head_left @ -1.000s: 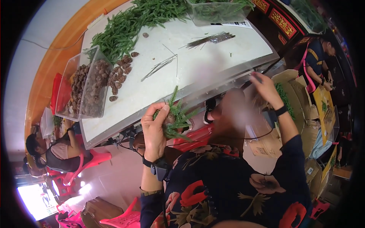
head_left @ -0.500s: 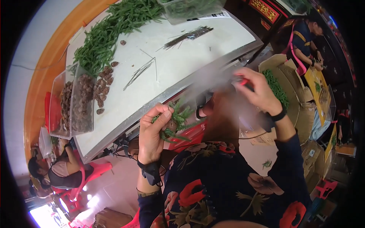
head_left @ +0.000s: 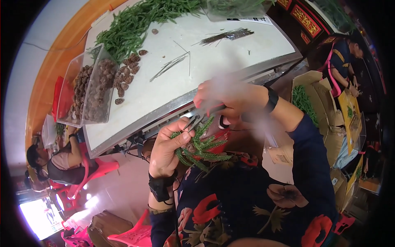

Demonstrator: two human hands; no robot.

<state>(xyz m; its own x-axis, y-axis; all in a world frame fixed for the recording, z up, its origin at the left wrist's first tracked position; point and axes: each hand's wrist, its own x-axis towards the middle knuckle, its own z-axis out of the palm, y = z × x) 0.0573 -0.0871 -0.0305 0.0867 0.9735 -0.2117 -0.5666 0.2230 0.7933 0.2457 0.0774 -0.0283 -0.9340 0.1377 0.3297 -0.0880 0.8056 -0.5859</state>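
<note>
white-topped table (head_left: 142, 96) with green sprigs (head_left: 131, 26), pinecones (head_left: 124, 78), clear bins (head_left: 98, 118), thin wires (head_left: 228, 36)

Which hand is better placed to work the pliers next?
Likely the right hand: it holds the pliers, tips near the green sprig, which the left hand is busy pinching.

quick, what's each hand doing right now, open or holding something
Left hand: closed, holding a green sprig.
Right hand: closed, holding red-handled pliers, partly blurred.

Nothing legible: dark print too small on a white sheet (head_left: 263, 20) at the far edge of the white table (head_left: 142, 96), gold marks blurred on red panels (head_left: 305, 21) beyond its right end.
</note>
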